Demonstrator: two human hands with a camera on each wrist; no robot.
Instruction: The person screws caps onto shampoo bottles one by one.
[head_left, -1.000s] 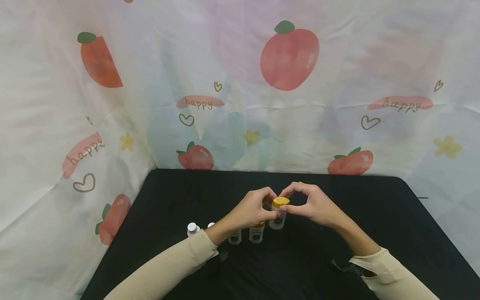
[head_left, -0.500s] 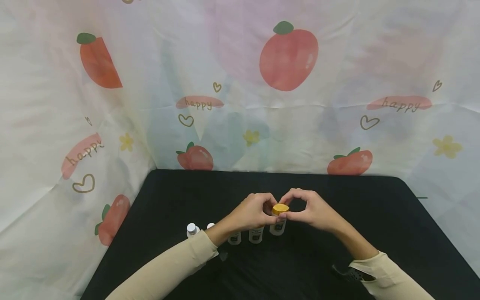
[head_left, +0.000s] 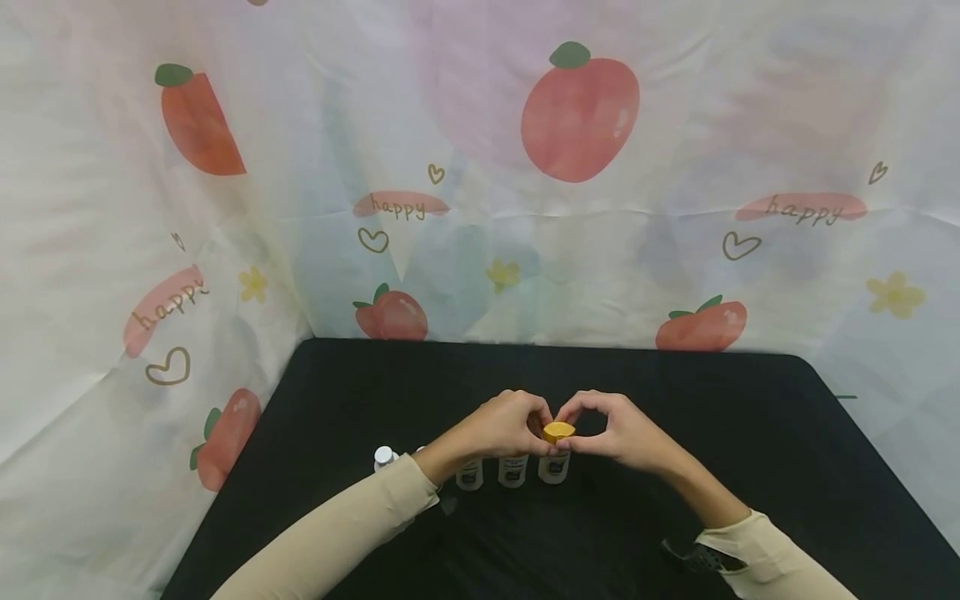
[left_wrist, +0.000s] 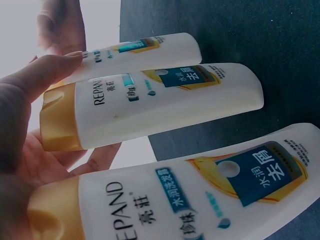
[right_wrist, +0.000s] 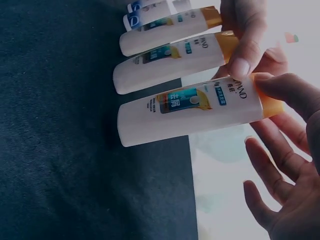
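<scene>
A white shampoo bottle (head_left: pixel 553 472) with a gold cap (head_left: pixel 558 432) stands upright at the right end of a row, its base level with its neighbours. My left hand (head_left: pixel 504 425) pinches it from the left, just below the cap. From the right, the thumb and fingers of my right hand (head_left: pixel 628 429) pinch the same upper part. In the right wrist view this bottle (right_wrist: pixel 187 107) is nearest, with the right thumb at its shoulder. Two matching shampoo bottles follow it leftward, one beside it (left_wrist: pixel 170 105) and another (left_wrist: pixel 215 185) close to the left wrist camera; neither is gripped.
White-capped bottles (head_left: pixel 385 457) stand farther left, partly hidden behind the left sleeve (head_left: pixel 352 533); the right wrist view shows their blue labels (right_wrist: pixel 132 20). All stand on a black table (head_left: pixel 420 375), with a printed cloth (head_left: pixel 480 125) hanging behind and on the left.
Both hands have lowered the shampoo bottle and brought it nearer to me, into line with the row. The other bottles have stayed in place.
</scene>
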